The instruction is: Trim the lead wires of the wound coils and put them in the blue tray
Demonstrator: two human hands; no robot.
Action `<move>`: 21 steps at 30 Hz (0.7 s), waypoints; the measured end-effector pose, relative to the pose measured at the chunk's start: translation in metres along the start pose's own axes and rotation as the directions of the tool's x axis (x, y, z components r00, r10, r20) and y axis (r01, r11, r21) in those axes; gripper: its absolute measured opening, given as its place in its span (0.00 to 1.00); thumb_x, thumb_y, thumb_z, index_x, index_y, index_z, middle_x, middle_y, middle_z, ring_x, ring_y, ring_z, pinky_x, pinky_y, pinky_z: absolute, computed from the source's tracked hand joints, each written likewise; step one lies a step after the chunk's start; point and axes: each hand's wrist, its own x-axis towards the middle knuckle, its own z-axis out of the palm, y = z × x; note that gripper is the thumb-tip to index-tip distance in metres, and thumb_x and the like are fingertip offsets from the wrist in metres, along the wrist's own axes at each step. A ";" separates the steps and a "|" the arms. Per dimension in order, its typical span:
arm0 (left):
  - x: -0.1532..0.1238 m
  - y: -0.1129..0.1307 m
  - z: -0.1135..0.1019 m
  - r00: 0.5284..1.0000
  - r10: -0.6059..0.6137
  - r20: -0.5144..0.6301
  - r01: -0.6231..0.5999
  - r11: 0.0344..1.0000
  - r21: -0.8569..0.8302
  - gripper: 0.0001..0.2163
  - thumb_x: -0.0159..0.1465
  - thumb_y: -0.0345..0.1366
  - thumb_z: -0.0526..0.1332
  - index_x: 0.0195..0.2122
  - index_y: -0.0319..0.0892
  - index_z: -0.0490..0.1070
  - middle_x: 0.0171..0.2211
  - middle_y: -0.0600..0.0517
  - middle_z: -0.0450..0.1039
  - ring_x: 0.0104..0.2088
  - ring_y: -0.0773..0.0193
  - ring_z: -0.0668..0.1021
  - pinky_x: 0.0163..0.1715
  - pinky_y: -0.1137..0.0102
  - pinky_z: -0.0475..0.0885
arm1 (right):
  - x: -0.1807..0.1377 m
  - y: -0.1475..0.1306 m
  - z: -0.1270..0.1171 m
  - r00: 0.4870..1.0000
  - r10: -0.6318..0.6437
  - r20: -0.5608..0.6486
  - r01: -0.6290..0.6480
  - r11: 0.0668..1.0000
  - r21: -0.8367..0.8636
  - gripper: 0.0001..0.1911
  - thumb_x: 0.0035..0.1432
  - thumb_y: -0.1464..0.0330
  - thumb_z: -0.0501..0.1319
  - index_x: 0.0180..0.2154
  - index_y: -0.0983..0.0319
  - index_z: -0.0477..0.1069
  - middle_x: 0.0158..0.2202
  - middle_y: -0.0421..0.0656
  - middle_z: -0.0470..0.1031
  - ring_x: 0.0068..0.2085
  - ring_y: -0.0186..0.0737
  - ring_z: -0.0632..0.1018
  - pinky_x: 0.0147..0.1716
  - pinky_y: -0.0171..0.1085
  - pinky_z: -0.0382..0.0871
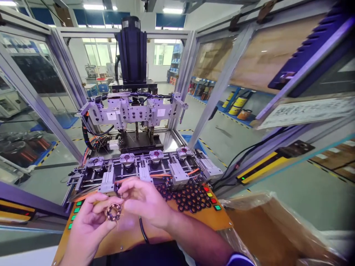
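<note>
A small ring-shaped motor stator (113,212) wound with copper wire sits between the thumb and fingers of my left hand (90,221). Thin loose wire ends stick out around its rim. Close by on its right, my right hand (146,201) is closed with bent fingers, pinching at a fine wire end beside the ring; the fingertips partly hide this contact. Both hands are above the orange-brown panel (133,236), in front of the machine's row of fixtures. Several stators sit in fixtures there, one of them in a round holder (156,153).
Many dark stators (191,197) lie grouped on the panel's right. Green, red and yellow buttons (213,201) line its edges. Behind stands a press head with a black motor (133,55). Metal posts frame both sides, and a plastic-lined carton (266,229) is at lower right.
</note>
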 end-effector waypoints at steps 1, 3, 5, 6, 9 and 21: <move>-0.001 -0.001 0.000 0.999 -0.013 0.033 0.013 1.000 0.002 0.25 0.50 0.37 0.76 0.46 0.49 0.65 0.37 0.49 0.85 0.36 0.55 0.86 0.34 0.70 0.80 | 0.002 0.001 0.002 1.000 -0.020 -0.004 0.020 1.000 -0.024 0.20 0.49 0.52 0.72 0.33 0.62 0.76 0.36 0.41 0.71 0.37 0.34 0.74 0.39 0.35 0.71; -0.002 -0.001 0.000 0.998 -0.019 0.064 0.019 1.000 0.002 0.25 0.52 0.36 0.75 0.47 0.49 0.65 0.38 0.50 0.85 0.35 0.57 0.86 0.33 0.71 0.79 | 0.002 0.002 0.005 0.995 -0.090 -0.040 0.086 0.993 -0.082 0.19 0.51 0.53 0.72 0.27 0.62 0.75 0.35 0.41 0.71 0.37 0.35 0.74 0.42 0.37 0.71; -0.003 -0.001 -0.001 0.998 -0.008 0.055 0.008 1.000 -0.009 0.23 0.54 0.36 0.74 0.47 0.50 0.65 0.40 0.50 0.84 0.37 0.59 0.85 0.35 0.73 0.79 | -0.004 0.002 0.005 0.985 -0.158 -0.071 0.146 0.979 -0.141 0.18 0.53 0.55 0.71 0.24 0.62 0.74 0.31 0.40 0.71 0.35 0.34 0.74 0.41 0.37 0.70; -0.003 -0.002 -0.003 0.999 0.001 0.053 0.000 1.000 -0.015 0.22 0.55 0.36 0.73 0.46 0.50 0.66 0.41 0.51 0.84 0.37 0.61 0.85 0.36 0.73 0.78 | -0.008 0.002 0.004 0.981 -0.184 -0.067 0.171 0.971 -0.165 0.18 0.54 0.57 0.71 0.23 0.62 0.73 0.30 0.39 0.71 0.33 0.33 0.74 0.39 0.37 0.70; -0.001 -0.004 -0.007 0.997 0.022 0.077 -0.019 0.999 -0.032 0.19 0.57 0.35 0.72 0.46 0.50 0.66 0.43 0.52 0.84 0.36 0.65 0.83 0.37 0.74 0.78 | -0.021 0.002 -0.003 0.970 -0.238 0.040 0.241 0.947 -0.214 0.15 0.56 0.63 0.71 0.24 0.62 0.73 0.28 0.39 0.72 0.30 0.31 0.73 0.35 0.34 0.69; -0.012 0.012 0.016 0.999 0.002 -0.050 0.000 0.999 0.054 0.20 0.58 0.45 0.71 0.49 0.49 0.68 0.42 0.50 0.83 0.44 0.62 0.82 0.45 0.75 0.73 | 0.000 -0.009 -0.038 0.993 -0.090 0.076 0.093 0.995 -0.034 0.10 0.51 0.64 0.74 0.34 0.61 0.79 0.35 0.41 0.75 0.33 0.32 0.74 0.36 0.33 0.68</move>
